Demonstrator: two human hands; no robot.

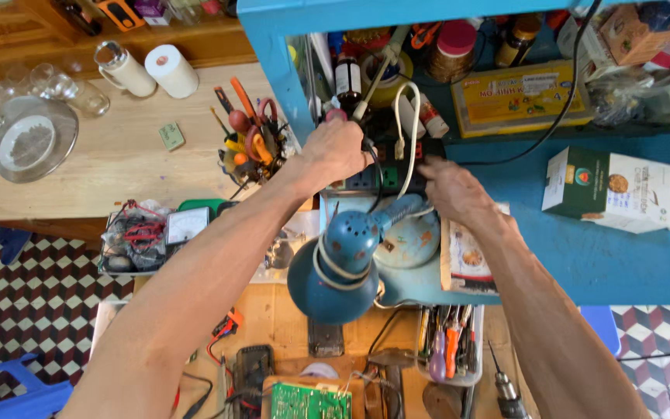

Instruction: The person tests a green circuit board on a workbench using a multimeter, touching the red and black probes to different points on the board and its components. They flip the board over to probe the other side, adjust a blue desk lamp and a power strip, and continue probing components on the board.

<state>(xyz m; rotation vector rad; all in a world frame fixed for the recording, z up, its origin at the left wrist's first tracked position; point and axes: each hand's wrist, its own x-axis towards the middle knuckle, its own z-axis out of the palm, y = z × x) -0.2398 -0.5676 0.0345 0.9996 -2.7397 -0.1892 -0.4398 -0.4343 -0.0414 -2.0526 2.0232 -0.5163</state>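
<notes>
Both hands work at a black power strip [381, 174] near the blue counter's [622, 264] left edge: left hand [337, 147] closed on a black plug [367, 146], right hand [451, 190] pressing the strip, fingers loosely curled. A blue lamp [343, 268] stands just below. Seating the plug likely needs a steadied strip.

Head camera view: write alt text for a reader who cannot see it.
Seen from above, a person's left hand grips a black plug at a black power strip on a blue shelf, while the right hand rests on the strip's other end. A blue desk lamp wound with white cord sits just below, over a cluttered workbench of tools.
</notes>
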